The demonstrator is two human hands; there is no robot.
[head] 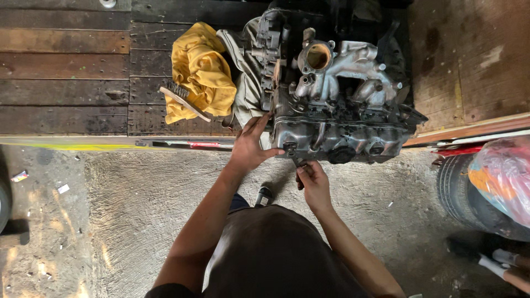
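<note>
Presently the work in hand appears to be the turning of a fastener on the near face of the engine, judged from where the hands sit.

The engine occupies the upper centre of the frame, resting at the edge of a dark wooden platform that runs across the upper left. Its pale cast manifold faces up, with a round open port at its top. A yellow cloth lies just left of the engine, a wire brush resting across it. A tyre stands at the right edge, a plastic bag over it. The concrete floor fills the lower half.

The left hand, centre frame, lies spread and flat against the engine's lower left corner, fingers extended, gripping nothing; it seems to steady the block. The right hand, just below the engine's lower edge, is curled closed around a small dark tool whose tip meets the casting. Both forearms reach upward from the bottom of the frame, elbows bent.

In my judgement the next move calls for a firm wrist turn while the bracing hand holds.
</note>
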